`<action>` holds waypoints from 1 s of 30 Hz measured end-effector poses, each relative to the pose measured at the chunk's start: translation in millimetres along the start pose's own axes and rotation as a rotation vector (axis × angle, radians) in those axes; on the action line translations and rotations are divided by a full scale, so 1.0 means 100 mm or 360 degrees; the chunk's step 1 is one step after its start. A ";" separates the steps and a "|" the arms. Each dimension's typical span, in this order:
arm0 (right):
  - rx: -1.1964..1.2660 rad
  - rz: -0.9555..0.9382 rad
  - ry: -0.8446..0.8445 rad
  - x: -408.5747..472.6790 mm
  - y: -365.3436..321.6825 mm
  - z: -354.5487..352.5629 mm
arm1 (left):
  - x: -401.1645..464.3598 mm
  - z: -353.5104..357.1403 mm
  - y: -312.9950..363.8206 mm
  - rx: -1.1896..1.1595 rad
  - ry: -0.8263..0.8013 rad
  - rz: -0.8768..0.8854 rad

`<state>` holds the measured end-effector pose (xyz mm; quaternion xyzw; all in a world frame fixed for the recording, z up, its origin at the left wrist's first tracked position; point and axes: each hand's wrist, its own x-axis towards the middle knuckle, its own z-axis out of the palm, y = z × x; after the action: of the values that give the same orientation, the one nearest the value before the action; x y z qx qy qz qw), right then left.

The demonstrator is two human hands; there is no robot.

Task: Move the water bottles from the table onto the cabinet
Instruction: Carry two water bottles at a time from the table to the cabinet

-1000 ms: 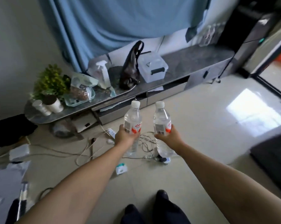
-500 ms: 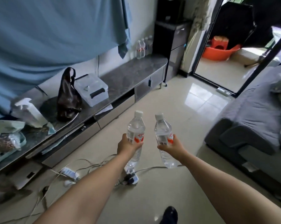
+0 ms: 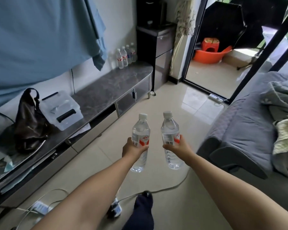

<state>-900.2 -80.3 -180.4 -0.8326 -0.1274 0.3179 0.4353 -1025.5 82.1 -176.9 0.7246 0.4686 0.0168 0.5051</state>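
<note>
Nearest the camera, both forearms reach forward over the tiled floor. The left hand point(image 3: 133, 147) has its fingers wrapped around the label band of 1 water bottle point(image 3: 140, 141), and the right hand point(image 3: 178, 146) grips a 2nd bottle point(image 3: 170, 140) the same way. Both bottles stand roughly upright, caps up, side by side but apart, held in the air and resting on nothing.

The cabinet point(image 3: 110, 87), a long low unit with a dark marbled top, lies ahead and to the left, so the left hand is the nearer one. Its bare stretch of top runs away toward the far end, where 4 bottles point(image 3: 125, 55) already stand in a row against the wall.

On the near part of the top sit a dark bag point(image 3: 29, 123) and a clear lidded box point(image 3: 62, 112). On the floor, cables and a power strip point(image 3: 40, 207) trail close to the feet and could snag a step. A grey sofa point(image 3: 242, 130) bounds the walkway on the right.
</note>
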 end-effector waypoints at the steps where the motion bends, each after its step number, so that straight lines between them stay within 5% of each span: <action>1: 0.0000 -0.0010 -0.0010 0.13 0.00 -0.03 | 0.12 0.04 0.07 0.0010 -0.0006 -0.0001; 17: 0.0014 0.0148 0.0232 2.83 -0.95 -1.11 | 2.89 0.46 1.97 0.0051 -0.0159 0.0064; 30: -0.0090 0.0003 -0.0102 5.33 -1.79 -1.50 | 4.94 0.58 3.08 -0.0173 0.0040 -0.0152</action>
<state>-384.2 189.2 -196.2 -0.8340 -0.1493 0.3412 0.4071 -515.3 368.8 -197.0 0.6727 0.5072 0.0272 0.5381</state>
